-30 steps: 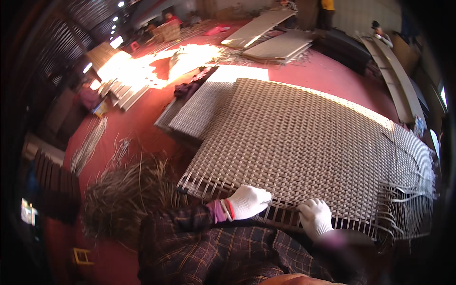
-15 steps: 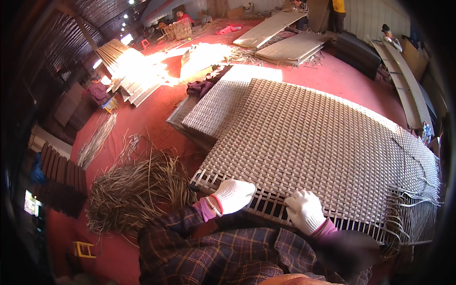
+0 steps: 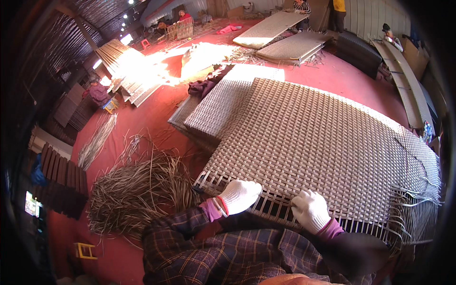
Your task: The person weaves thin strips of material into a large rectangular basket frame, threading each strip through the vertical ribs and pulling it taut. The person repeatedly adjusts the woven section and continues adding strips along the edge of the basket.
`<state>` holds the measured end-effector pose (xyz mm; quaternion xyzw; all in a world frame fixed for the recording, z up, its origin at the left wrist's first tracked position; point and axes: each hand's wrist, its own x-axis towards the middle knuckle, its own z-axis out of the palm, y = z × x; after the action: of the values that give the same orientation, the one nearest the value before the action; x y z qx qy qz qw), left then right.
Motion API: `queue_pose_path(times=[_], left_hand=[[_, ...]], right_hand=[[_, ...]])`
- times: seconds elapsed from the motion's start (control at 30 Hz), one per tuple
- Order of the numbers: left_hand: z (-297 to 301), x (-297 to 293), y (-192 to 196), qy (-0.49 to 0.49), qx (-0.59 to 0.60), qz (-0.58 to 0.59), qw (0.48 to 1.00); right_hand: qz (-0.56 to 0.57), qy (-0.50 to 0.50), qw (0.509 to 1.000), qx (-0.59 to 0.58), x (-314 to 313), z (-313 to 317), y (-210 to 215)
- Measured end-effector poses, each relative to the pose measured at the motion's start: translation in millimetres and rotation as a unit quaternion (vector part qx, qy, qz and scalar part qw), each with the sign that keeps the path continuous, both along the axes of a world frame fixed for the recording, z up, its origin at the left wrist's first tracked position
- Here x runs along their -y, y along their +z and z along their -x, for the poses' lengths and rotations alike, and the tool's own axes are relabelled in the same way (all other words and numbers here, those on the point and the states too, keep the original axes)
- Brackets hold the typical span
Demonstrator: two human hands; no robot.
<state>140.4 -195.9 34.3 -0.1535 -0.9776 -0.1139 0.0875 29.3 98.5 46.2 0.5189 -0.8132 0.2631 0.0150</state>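
A large grey-brown woven wicker panel point(image 3: 313, 137) lies in front of me, densely woven over most of its surface. Along its near edge runs a band of bare upright strands point(image 3: 273, 208) with dark gaps between them. My left hand point(image 3: 240, 195), in a white knit glove, is closed at this band toward the panel's left. To its right, my right hand point(image 3: 309, 210), gloved alike, bends its fingers down onto the band. Whatever the fingertips pinch is hidden under both gloves. Long loose strands point(image 3: 415, 213) hang in a tangle at the panel's right end.
A heap of loose strips point(image 3: 137, 190) lies on the red floor at left. Behind the panel are stacked woven panels point(image 3: 216, 107) with dark cloth on top. A yellow stool point(image 3: 86, 250) stands lower left. Other people point(image 3: 98, 92) sit or stand farther off among more panels.
Both hands have shifted slightly right in the picture, as has the panel's left part. They remain closed at the near edge. A person in stripes at the back now shows more.
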Motion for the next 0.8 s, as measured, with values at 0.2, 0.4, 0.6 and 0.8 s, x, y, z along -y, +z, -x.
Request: queue_pose_path(times=[0.2, 0.4, 0.6, 0.8], left_hand=[[11.9, -12.1, 12.1, -0.035, 0.012, -0.15, 0.988], [18.3, -43.3, 4.7, -0.052, -0.006, -0.096, 0.994], [26.7, -47.0, -1.4, -0.035, 0.023, -0.075, 0.996], [29.4, -54.6, -11.2, -0.038, -0.031, -0.102, 0.994]], right_hand=[[0.013, -0.016, 1.0, -0.003, -1.4, -3.0, -2.8], [0.026, -0.022, 0.999, -0.02, -1.9, -5.1, -6.8], [0.022, -0.023, 0.999, -0.025, -2.6, -4.4, -10.8], [0.015, -0.03, 0.998, 0.061, -2.2, -2.8, 15.6]])
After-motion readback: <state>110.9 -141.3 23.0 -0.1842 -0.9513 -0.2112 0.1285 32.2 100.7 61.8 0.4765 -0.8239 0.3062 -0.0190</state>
